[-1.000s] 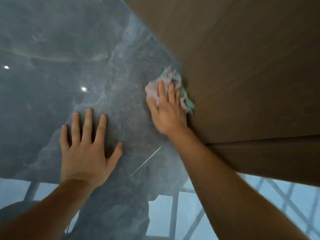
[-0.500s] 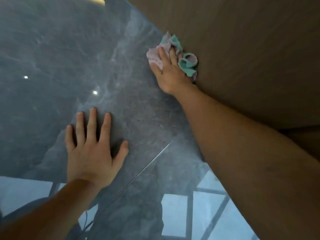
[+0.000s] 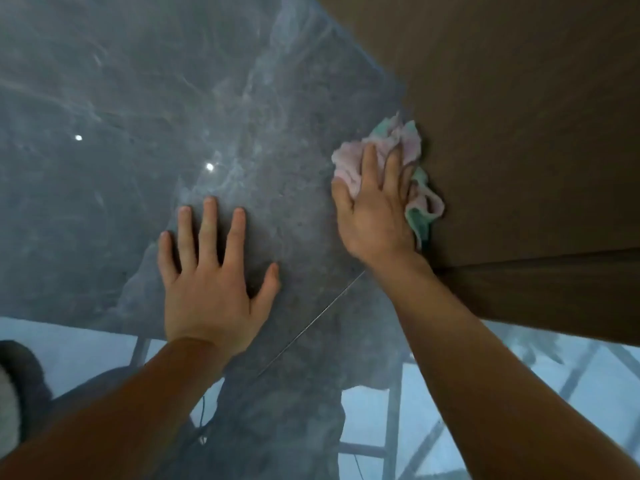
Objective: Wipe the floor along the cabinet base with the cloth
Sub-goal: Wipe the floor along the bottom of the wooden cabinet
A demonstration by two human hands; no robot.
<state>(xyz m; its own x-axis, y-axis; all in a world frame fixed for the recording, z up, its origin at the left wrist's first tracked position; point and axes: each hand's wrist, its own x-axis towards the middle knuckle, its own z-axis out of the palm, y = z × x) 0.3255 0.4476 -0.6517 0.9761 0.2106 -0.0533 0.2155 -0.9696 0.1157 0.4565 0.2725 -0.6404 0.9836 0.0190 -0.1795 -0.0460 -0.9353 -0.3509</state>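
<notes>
A crumpled pink and green cloth (image 3: 398, 143) lies on the glossy grey marble floor (image 3: 138, 98), pressed against the base of the brown wooden cabinet (image 3: 519, 116). My right hand (image 3: 375, 209) lies flat on the cloth with its fingers spread over it, right beside the cabinet face. Part of the cloth sticks out under the hand toward the cabinet. My left hand (image 3: 211, 271) rests flat on the bare floor to the left, fingers apart, holding nothing.
The cabinet fills the upper right and its corner edge (image 3: 519, 258) runs off to the right. A thin tile joint (image 3: 311, 320) crosses the floor between my arms. The floor reflects ceiling lights (image 3: 209, 166) and a bright window (image 3: 374, 410).
My right hand has dragged the cloth back toward me along the cabinet base after reaching farther away half a second ago. The left hand has stayed planted on the floor.
</notes>
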